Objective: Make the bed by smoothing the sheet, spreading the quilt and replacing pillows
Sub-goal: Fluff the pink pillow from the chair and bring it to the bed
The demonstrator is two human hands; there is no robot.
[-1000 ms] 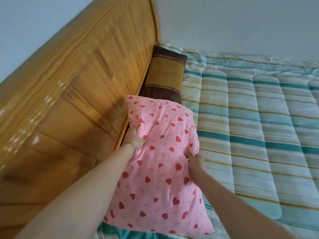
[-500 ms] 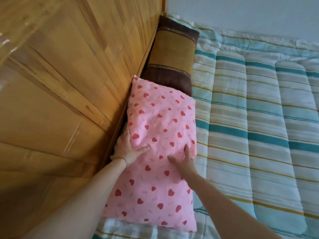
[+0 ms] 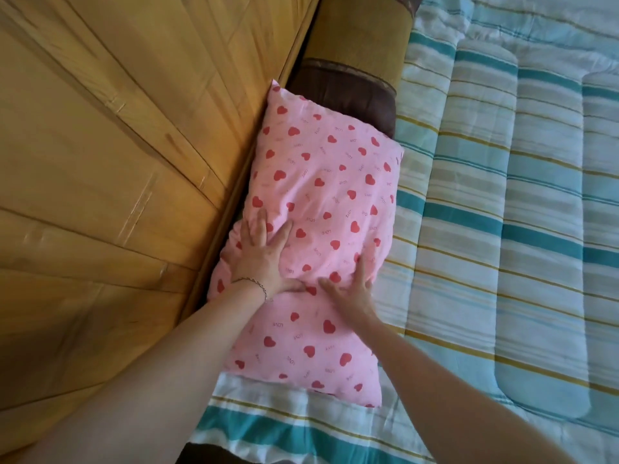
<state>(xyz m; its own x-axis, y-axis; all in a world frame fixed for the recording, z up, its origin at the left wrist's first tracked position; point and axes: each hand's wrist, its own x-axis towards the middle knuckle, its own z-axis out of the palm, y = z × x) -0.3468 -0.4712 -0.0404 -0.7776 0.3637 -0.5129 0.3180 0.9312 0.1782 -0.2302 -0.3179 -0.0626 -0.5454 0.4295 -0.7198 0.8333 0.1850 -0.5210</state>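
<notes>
The pink heart pillow (image 3: 321, 229) lies flat on the striped quilt (image 3: 502, 229), with its long side snug against the wooden headboard (image 3: 134, 162). Its far end touches a brown and gold pillow (image 3: 355, 61) that also sits along the headboard. Both hands rest on top of the pink pillow. The left hand (image 3: 264, 256) is flat, its fingers spread apart, pressing down near the headboard side. The right hand (image 3: 351, 286) is open too, fingers apart, cupping the pillow's edge by the quilt. Neither hand is gripping. The pillow looks soft, puffy and light, because it dents under the palms. It should squash and bend easily and will not break. A good place to hold it would be the two long edges or the corners.
</notes>
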